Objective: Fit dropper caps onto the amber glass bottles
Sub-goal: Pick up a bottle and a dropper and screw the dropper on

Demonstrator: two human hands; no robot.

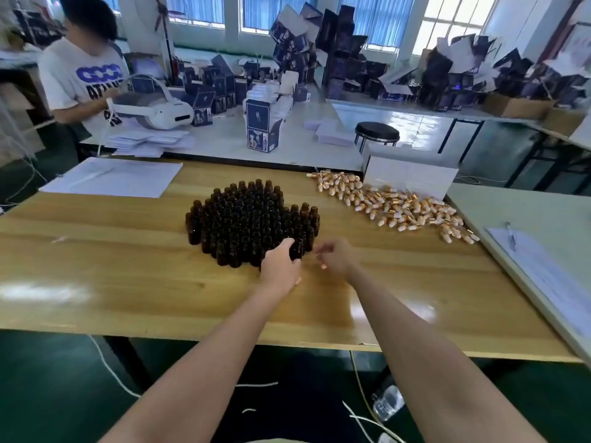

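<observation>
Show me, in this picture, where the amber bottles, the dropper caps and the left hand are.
amber bottles [249,219], head view, on bottle tops in the middle of the cluster.
dropper caps [399,206], head view, on the middle of the loose pile.
left hand [281,266], head view, on the back of the hand.

Big tight cluster of amber bottles [252,219] standing upright, open-necked, packed against each other mid wooden table [128,266]. The left hand [281,266] grips one at the near edge. Dropper caps [399,206], gold collars with whitish bulbs, lie in a loose heap to the right, apart from the bottles.
</observation>
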